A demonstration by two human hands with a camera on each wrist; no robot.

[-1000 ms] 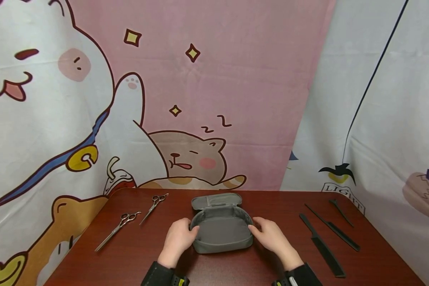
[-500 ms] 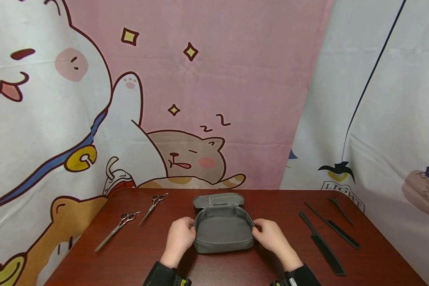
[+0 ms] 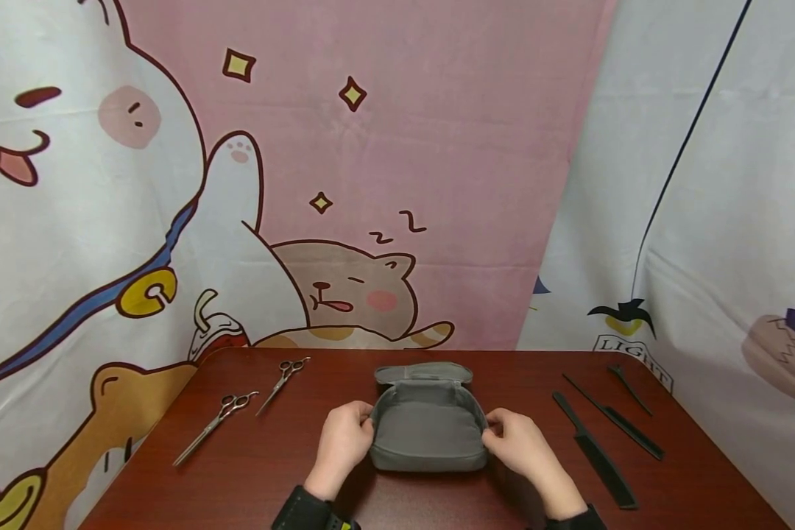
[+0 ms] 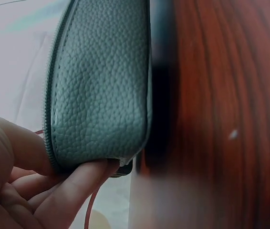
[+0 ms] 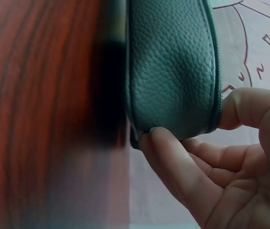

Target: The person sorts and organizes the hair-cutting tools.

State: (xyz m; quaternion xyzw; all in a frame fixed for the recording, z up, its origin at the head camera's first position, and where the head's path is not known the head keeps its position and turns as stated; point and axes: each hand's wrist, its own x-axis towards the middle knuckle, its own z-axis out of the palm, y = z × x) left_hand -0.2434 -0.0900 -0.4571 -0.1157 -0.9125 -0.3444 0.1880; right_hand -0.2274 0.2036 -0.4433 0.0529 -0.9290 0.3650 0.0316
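A grey zippered case (image 3: 429, 434) of pebbled, leather-like material stands at the table's middle, its lid (image 3: 424, 372) folded back to the far side. Nothing shows inside it. My left hand (image 3: 344, 440) pinches its left wall, thumb at the zipper edge and fingers on the outside. On the opposite wall, my right hand (image 3: 520, 445) holds on the same way. Up close in the left wrist view, the textured side of the case (image 4: 99, 86) rises from the wood. The right wrist view has fingers (image 5: 173, 164) against the other side's lower part.
Two pairs of scissors, one larger (image 3: 215, 427) and one smaller (image 3: 282, 386), lie left on the brown table (image 3: 291, 508). To the right lie a wide black comb (image 3: 596, 453), a thin-tailed comb (image 3: 616, 418) and a small dark clip (image 3: 629, 389). Printed cloth (image 3: 477, 147) hangs behind.
The case has shifted to the right and turned slightly straighter, with both hands moving along at its sides. The scissors, combs and clip stay where they were.
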